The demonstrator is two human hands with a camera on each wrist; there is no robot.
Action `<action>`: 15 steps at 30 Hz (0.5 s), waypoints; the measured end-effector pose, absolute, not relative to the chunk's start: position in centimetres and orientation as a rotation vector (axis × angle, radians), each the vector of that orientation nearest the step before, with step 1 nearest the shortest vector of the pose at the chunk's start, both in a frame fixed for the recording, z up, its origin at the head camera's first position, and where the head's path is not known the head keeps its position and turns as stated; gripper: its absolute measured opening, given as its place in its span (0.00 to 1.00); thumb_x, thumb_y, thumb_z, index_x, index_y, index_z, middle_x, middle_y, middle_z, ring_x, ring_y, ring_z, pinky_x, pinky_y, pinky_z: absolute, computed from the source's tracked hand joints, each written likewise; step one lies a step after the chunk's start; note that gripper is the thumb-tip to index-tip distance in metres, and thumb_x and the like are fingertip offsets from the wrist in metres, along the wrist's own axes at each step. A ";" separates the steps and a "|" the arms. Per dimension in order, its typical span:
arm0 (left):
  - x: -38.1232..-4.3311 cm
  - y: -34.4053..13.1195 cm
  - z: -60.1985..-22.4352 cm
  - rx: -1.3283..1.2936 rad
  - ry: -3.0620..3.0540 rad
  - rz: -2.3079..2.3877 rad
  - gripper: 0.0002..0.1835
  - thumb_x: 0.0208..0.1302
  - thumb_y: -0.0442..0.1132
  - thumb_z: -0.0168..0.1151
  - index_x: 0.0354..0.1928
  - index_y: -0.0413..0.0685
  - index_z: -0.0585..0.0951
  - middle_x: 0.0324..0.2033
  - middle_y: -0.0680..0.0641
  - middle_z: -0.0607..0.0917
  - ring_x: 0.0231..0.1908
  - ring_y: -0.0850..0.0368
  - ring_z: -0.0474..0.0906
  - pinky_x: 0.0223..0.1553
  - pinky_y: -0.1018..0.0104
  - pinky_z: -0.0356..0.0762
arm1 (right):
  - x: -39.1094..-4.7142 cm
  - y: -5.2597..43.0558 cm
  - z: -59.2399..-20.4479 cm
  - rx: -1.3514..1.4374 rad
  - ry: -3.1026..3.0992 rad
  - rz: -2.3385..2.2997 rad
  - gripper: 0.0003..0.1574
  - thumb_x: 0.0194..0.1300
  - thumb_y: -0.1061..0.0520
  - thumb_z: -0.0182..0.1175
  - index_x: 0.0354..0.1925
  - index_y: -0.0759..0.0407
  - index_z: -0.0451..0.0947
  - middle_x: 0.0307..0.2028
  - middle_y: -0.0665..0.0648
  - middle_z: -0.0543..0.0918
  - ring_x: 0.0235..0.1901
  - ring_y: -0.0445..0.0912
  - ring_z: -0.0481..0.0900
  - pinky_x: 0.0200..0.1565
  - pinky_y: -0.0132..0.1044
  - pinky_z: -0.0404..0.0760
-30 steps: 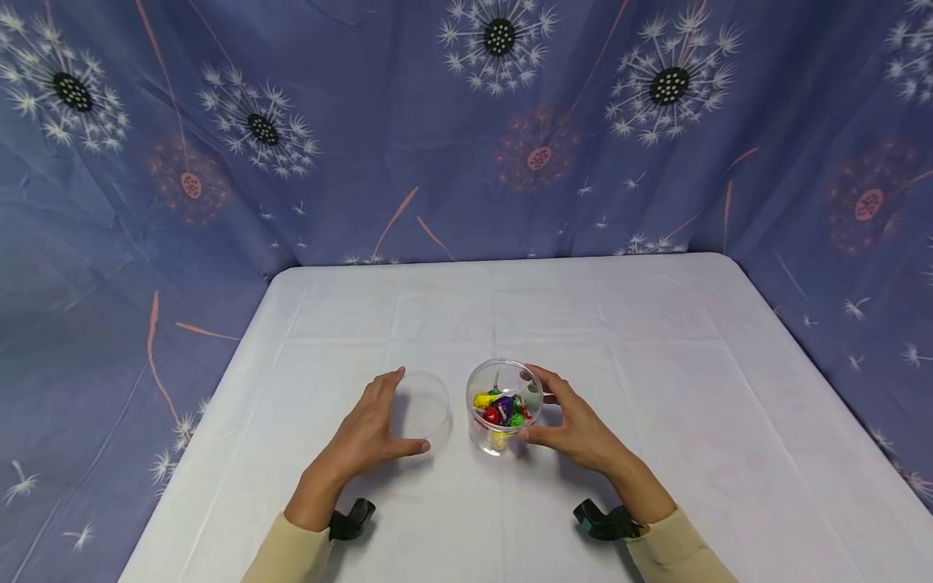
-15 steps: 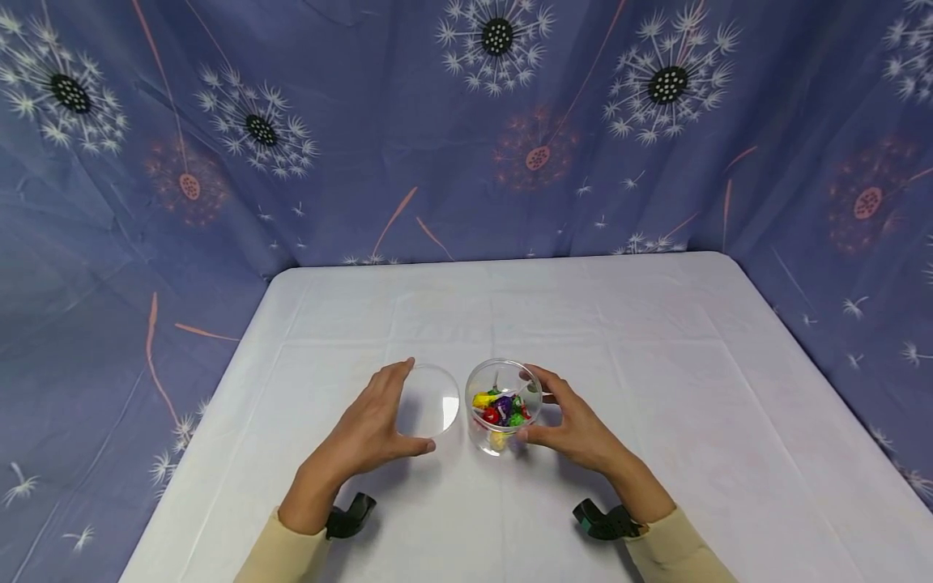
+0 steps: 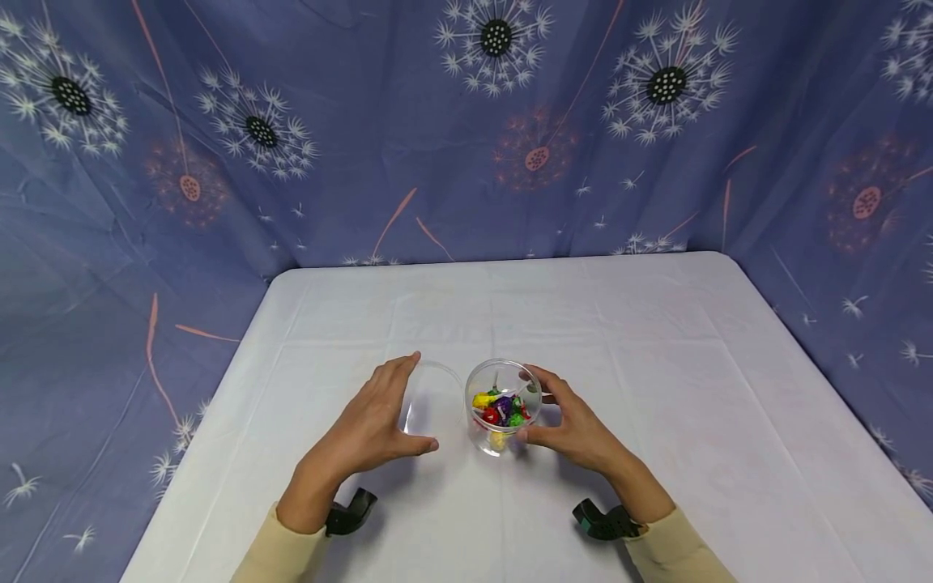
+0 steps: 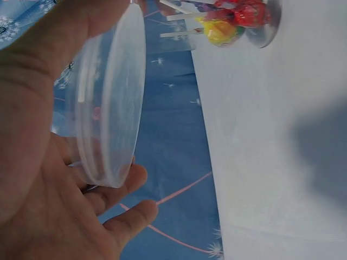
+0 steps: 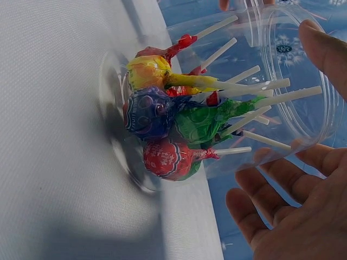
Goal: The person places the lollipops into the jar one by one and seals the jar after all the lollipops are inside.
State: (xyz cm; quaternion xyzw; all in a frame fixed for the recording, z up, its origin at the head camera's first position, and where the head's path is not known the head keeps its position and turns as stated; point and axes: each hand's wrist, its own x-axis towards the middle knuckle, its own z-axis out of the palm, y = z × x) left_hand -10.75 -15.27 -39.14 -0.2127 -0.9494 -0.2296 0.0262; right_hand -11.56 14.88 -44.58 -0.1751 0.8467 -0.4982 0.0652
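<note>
A clear round lid (image 4: 124, 103) is held by its edge in my left hand (image 3: 368, 425), thumb on one side and fingers on the other. It is raised above the table, just left of the jar, and is hard to make out in the head view. My right hand (image 3: 572, 425) grips the right side of a clear plastic jar (image 5: 217, 162) near its rim. The jar stands upright on the table with its top uncovered. Several wrapped lollipops (image 3: 503, 409) in red, yellow, green and purple-blue lie inside, their white sticks (image 5: 295, 96) pointing up towards the opening.
A white cloth (image 3: 619, 324) covers the table under the jar. Behind and at both sides hangs a blue curtain (image 3: 408, 121) with a dandelion print. Dark camera mounts (image 3: 352, 512) sit at both wrists, close above the table.
My left hand has moved slightly right and away from me, bringing the lid up and closer to the jar's left side; the lid's tilt has altered. The right hand and jar stay put.
</note>
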 end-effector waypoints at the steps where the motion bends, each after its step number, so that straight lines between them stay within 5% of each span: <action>1: -10.8 -15.3 -39.0 -0.666 -2.926 -0.717 0.61 0.35 0.57 0.78 0.71 0.45 0.55 0.65 0.45 0.66 0.65 0.50 0.64 0.63 0.51 0.69 | -11.6 14.9 -44.6 -0.528 2.556 -1.503 0.55 0.49 0.47 0.73 0.70 0.41 0.54 0.63 0.60 0.68 0.58 0.58 0.70 0.58 0.60 0.70; 15: -11.4 -14.9 -37.8 -0.711 -2.835 -0.895 0.66 0.36 0.55 0.79 0.74 0.54 0.45 0.62 0.45 0.68 0.62 0.49 0.69 0.54 0.48 0.76 | -11.5 15.0 -44.5 -0.545 2.546 -1.520 0.55 0.49 0.45 0.73 0.70 0.41 0.54 0.63 0.57 0.68 0.59 0.60 0.70 0.58 0.60 0.70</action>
